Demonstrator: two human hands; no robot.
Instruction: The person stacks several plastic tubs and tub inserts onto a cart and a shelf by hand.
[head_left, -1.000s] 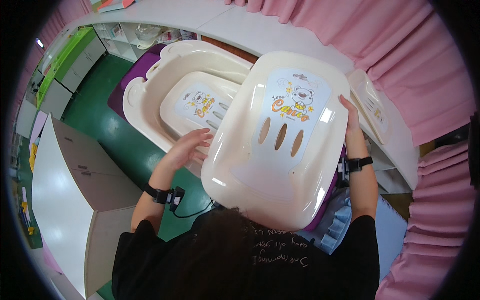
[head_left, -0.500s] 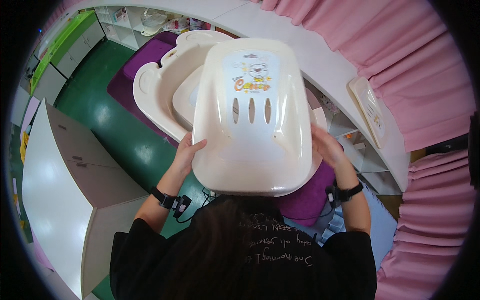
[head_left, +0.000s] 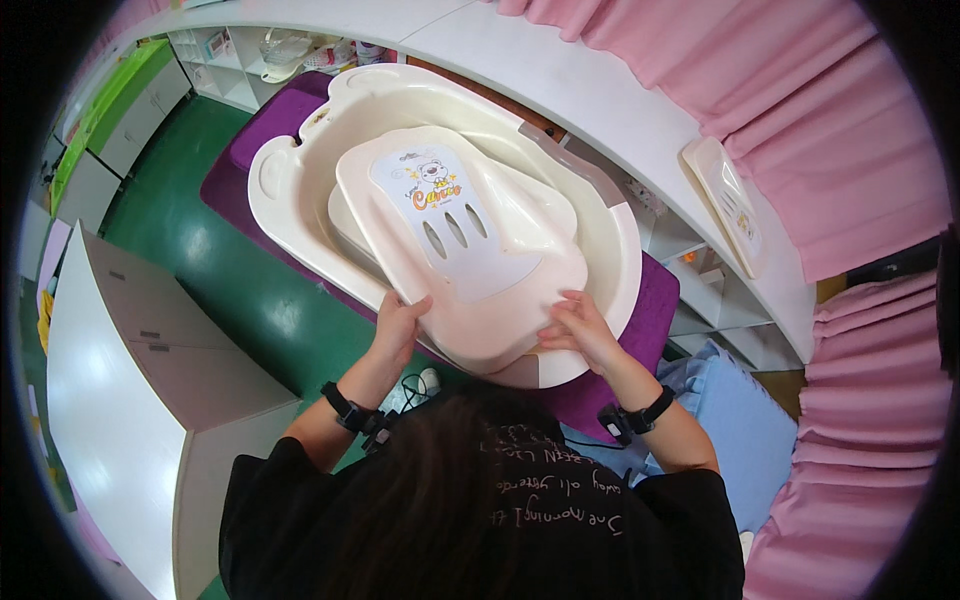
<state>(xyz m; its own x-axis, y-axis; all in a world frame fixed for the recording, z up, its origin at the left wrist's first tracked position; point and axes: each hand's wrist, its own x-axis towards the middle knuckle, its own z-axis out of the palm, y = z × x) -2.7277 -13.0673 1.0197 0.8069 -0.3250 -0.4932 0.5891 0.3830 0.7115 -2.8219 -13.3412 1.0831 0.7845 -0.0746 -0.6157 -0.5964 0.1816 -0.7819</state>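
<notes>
A cream baby bath seat (head_left: 500, 312) with a bear picture and three slots lies tilted inside a large cream baby bathtub (head_left: 625, 245). My left hand (head_left: 400, 322) holds the seat's near left edge, its thumb on top. At the near right corner, my right hand (head_left: 583, 332) has its fingers on the seat's edge; part of its grip is hidden. Beneath this seat, another cream piece (head_left: 545, 200) shows in the tub, mostly covered.
The tub rests on a purple padded bench (head_left: 655, 300). Behind it runs a white counter (head_left: 600, 100) with shelves below, and a similar bath seat (head_left: 725, 205) lies on top. A white cabinet (head_left: 120, 400) stands left, a blue-covered block (head_left: 745, 430) right, beside pink curtains (head_left: 870, 420).
The bath seat has gone down and away from me into the tub, turning so that its top points to the left. Both hands have moved with it.
</notes>
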